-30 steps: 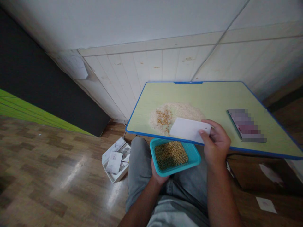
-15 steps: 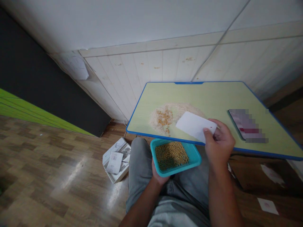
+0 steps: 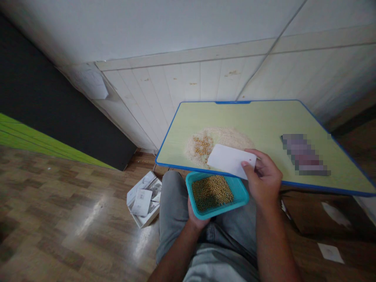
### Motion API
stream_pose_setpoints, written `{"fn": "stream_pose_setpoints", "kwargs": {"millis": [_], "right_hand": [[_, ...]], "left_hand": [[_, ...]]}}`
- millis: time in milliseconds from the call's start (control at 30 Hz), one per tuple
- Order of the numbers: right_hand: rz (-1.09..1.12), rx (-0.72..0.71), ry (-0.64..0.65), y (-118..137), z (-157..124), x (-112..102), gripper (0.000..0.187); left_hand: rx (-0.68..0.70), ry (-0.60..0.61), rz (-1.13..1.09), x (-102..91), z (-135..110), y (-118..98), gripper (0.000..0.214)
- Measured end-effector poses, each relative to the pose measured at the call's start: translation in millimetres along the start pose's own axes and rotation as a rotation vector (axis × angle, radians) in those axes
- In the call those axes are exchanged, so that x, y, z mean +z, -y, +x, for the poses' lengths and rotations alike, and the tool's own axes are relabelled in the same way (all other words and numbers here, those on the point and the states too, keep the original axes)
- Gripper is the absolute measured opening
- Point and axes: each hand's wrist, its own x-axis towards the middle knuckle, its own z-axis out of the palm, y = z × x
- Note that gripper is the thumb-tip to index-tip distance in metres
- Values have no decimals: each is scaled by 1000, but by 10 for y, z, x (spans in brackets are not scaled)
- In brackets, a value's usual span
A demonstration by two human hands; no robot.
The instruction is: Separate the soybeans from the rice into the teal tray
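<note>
Hands (image 3: 199,219) (image 3: 266,176) at a pale-green table (image 3: 261,117) (blue-rimmed), panelled wall (image 3: 173,88) beyond.

Indoor rm, plain & a bit worn, prob. a home or small office; can't tell which. Signs: wood-look floor (image 3: 58,211), lower L, w/ shiny patches; white wall (image 3: 164,31) across top, w/ panelled lower part (image 3: 210,84) nr ctr, marked in spots; thin cable (image 3: 261,65) running down it, upper R of ctr. Small lt.-green table (image 3: 258,117) w/ blue edging, R of ctr, home/study type. Dark panel (image 3: 58,102) at L edge, bright green strip (image 3: 44,141) below it. Open white box (image 3: 139,222) w/ papers (image 3: 142,202), lower L of ctr; brown box-like item (image 3: 311,219) & white slip (image 3: 330,253), lower R.
</note>
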Motion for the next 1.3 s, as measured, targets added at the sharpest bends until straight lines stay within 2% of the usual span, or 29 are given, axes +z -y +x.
{"fn": "stream_pose_setpoints", "kwargs": {"millis": [100, 233, 533, 600, 700, 833, 1067, 1167, 1300], "right_hand": [[17, 7, 35, -8, -16, 0, 29], [-1, 12, 21, -9, -14, 0, 29], [5, 23, -176, -12, 47, 11, 34], [34, 30, -156, -6, 41, 10, 34], [56, 30, -60, 0, 20, 5, 31], [55, 40, 25, -9, -1, 1, 27], [54, 25, 60, -3, -10, -20, 26], [60, 23, 79, 4, -7, -26, 27], [51, 7, 24, -5, 1, -16, 27]], "left_hand": [[-21, -2, -24, 25, 11, 0, 46], [-45, 26, -50, 17, 27, -7, 49], [6, 21, -7, -144, 62, 31, 44], [-1, 68, -6, -198, 102, 42, 49], [-26, 132, -17, -268, 157, 53, 53], [-46, 158, -51, -265, 170, 44, 57], [-91, 117, -114, -194, 152, 26, 64], [-97, 136, -96, -203, 168, 35, 66], [-82, 137, -118, -194, 168, 34, 67]]}}
